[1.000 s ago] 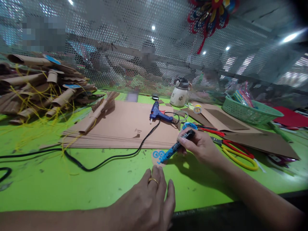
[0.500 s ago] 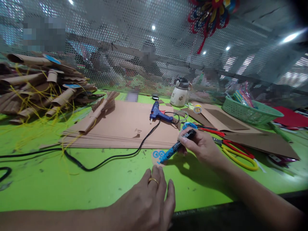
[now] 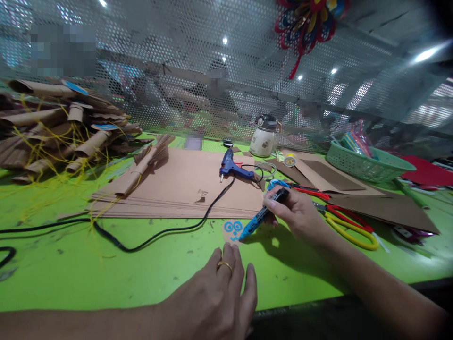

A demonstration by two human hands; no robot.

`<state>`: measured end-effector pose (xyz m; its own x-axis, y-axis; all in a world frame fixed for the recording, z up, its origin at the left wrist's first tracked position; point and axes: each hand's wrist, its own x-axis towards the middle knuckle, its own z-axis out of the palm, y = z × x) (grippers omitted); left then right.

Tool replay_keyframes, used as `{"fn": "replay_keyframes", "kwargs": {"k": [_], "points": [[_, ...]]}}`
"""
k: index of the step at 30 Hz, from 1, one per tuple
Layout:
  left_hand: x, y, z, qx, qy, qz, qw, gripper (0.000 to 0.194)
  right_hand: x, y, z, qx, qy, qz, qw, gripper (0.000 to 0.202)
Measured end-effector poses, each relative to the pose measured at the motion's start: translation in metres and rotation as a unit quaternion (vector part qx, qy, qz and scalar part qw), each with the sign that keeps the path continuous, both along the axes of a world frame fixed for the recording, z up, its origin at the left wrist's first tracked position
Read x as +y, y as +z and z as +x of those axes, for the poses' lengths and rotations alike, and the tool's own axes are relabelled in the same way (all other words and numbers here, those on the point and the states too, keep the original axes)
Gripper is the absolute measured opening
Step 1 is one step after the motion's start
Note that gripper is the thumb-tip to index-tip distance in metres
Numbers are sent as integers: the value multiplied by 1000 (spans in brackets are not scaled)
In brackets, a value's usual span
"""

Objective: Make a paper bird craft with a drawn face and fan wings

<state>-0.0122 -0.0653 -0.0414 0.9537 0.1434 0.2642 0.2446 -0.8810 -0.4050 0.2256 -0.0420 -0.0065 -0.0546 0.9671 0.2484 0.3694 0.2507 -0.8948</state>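
Note:
A small brown paper cutout lies on the green table, with two round eyes and a wavy mouth drawn on it in blue. My right hand grips a blue marker, its tip touching the cutout at the right end of the mouth line. My left hand, wearing a ring, lies flat with fingers stretched out; its fingertips press the cutout's lower edge. Just beyond the right hand is a blue round piece, partly hidden by the fingers.
A blue glue gun with a black cord rests on stacked brown paper sheets. Bundled paper rolls pile up at left. To the right are scissors, a green basket and dark card. A bottle stands behind.
The marker tip has moved slightly right along the cutout, and the blue mouth line has grown longer. The left hand stays in place.

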Motion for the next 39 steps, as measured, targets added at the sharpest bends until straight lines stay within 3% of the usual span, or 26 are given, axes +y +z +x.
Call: {"fn": "replay_keyframes", "kwargs": {"k": [39], "points": [[1,1,1,-17,-1,5,1000,46,3,1,2,-23,-19,-5,1000,22]]}}
